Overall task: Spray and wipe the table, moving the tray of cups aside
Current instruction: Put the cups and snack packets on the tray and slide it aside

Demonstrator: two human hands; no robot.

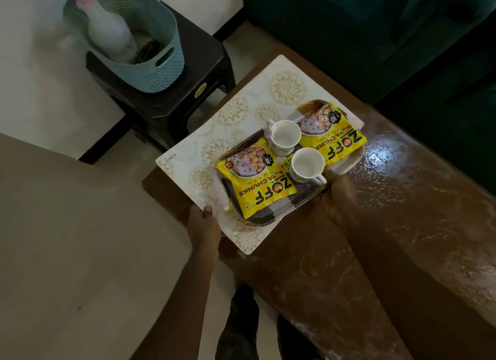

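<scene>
A patterned tray (257,220) rests on a white floral placemat (236,112) at the left end of the brown table (402,212). On the tray stand two white cups (285,137) (307,164) and lie two yellow snack packets (257,182) (335,139). My left hand (204,225) grips the tray's near-left edge, thumb on top. My right hand (338,193) holds the tray's right side by the handle, beside the nearer cup. A white spray bottle (110,35) stands in a blue basket (158,64) at the upper left.
The basket sits on a dark plastic stool (182,91) left of the table. A dark green sofa (375,37) runs along the table's far side. The tabletop to the right looks glossy. My legs (241,327) stand at the table's near edge on pale floor.
</scene>
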